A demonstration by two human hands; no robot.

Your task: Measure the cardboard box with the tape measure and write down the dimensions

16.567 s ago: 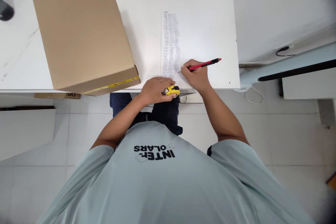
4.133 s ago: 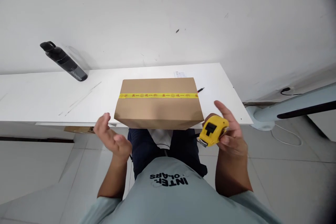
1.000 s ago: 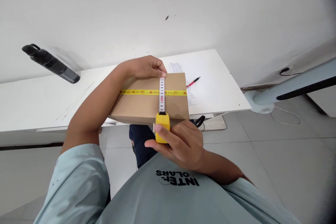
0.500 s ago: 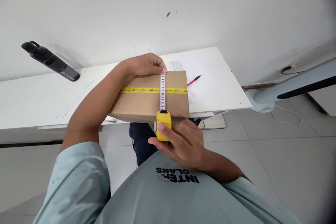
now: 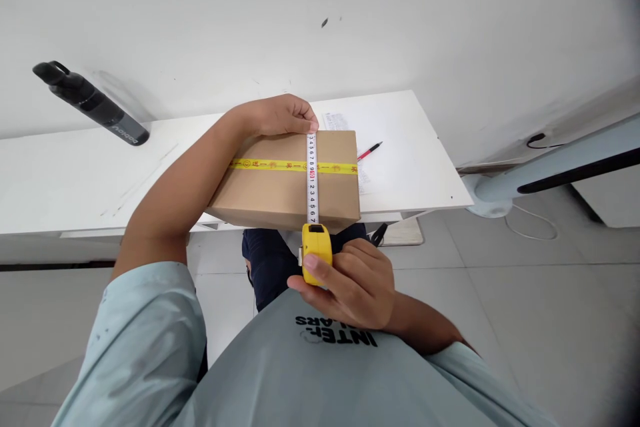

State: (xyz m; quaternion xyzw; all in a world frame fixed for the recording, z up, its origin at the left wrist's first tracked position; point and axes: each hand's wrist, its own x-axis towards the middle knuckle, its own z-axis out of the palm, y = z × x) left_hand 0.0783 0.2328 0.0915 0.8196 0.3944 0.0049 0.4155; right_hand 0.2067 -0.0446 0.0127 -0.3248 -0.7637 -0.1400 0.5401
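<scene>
A brown cardboard box with a yellow printed tape strip lies at the front edge of the white table. Across its top runs the white blade of a tape measure, from the far edge toward me. At that far edge my left hand is closed, pinching the blade's end between thumb and fingers; the very tip is hidden. My right hand grips the yellow tape measure case, which hangs just past the box's near edge, its thumb on the case.
A dark water bottle stands at the left of the white table. Right of the box lie a written sheet of paper and a red and black pen. A pale blue post rises at the right.
My right hand has drawn the case toward me, so more blade shows past the box's near edge. My left hand still holds the far end.
</scene>
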